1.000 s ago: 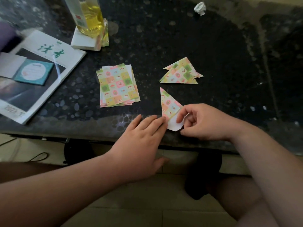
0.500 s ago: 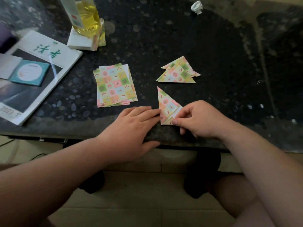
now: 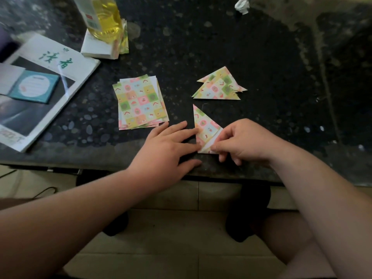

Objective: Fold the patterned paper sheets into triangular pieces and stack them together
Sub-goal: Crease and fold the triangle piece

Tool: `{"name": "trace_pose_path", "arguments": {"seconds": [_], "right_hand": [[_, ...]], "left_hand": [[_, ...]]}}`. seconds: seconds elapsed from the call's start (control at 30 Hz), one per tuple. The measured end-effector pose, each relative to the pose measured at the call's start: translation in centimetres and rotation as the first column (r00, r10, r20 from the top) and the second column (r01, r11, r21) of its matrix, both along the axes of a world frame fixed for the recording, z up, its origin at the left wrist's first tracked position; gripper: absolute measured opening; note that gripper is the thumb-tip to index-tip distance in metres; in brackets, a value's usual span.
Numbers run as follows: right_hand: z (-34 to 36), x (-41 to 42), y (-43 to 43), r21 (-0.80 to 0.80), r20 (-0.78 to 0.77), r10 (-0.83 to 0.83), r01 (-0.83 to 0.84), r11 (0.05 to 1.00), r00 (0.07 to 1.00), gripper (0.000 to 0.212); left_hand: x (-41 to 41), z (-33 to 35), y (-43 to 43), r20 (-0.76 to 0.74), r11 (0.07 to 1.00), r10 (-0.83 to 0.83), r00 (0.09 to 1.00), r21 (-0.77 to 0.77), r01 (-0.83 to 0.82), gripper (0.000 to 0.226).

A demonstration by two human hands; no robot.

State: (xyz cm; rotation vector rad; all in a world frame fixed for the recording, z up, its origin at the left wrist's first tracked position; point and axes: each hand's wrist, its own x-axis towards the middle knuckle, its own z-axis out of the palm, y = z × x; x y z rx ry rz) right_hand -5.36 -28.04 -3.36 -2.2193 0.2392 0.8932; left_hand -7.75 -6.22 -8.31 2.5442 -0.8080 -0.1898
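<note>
A patterned paper piece [image 3: 204, 127], folded into a triangle, lies near the table's front edge with its point facing away from me. My right hand [image 3: 243, 140] pinches its lower right flap, where a white strip shows. My left hand [image 3: 168, 147] lies flat on the table with its fingertips pressing the piece's left edge. A stack of flat patterned sheets [image 3: 140, 102] lies just left of the piece. A small pile of finished triangles [image 3: 219, 86] sits behind it, to the right.
The dark speckled table [image 3: 201, 47] ends just under my wrists. A magazine [image 3: 40, 87] with a teal booklet [image 3: 34, 86] on it lies far left. A bottle of yellow liquid [image 3: 102, 17] stands on a white pad [image 3: 96, 48] at the back left. A crumpled white scrap [image 3: 242, 5] lies far back.
My right hand has folded the white bottom flap up over the triangle and now presses it. My left hand shifted slightly left along the piece's edge.
</note>
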Motion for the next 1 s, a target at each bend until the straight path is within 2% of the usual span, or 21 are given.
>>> {"name": "trace_pose_path", "arguments": {"seconds": [0.13,0.27,0.43,0.6,1.0], "right_hand": [[0.1,-0.1,-0.5,0.05,0.001,0.041,-0.041,0.998,0.999,0.008],[-0.2,0.0,-0.7,0.037,0.006,0.037,-0.037,0.999,0.999,0.01],[-0.1,-0.4,-0.7,0.075,-0.059,0.058,-0.053,0.996,0.997,0.011],[-0.2,-0.5,-0.9,0.046,-0.017,0.05,-0.049,0.998,0.999,0.01],[-0.2,-0.7,-0.8,0.068,-0.041,0.032,-0.029,0.997,0.999,0.01]], "left_hand": [[-0.6,-0.3,-1.8,-0.037,0.979,0.186,0.982,-0.084,-0.188,0.022],[0.0,-0.3,-2.4,-0.035,0.955,0.264,0.964,-0.13,-0.266,0.008],[0.0,0.2,-2.4,-0.084,0.962,0.254,0.964,-0.079,-0.26,0.009],[0.0,0.9,-2.5,-0.152,0.975,0.217,0.964,-0.014,-0.222,0.011],[0.0,0.8,-2.7,-0.145,0.976,0.215,0.966,-0.005,-0.218,0.009]]}}
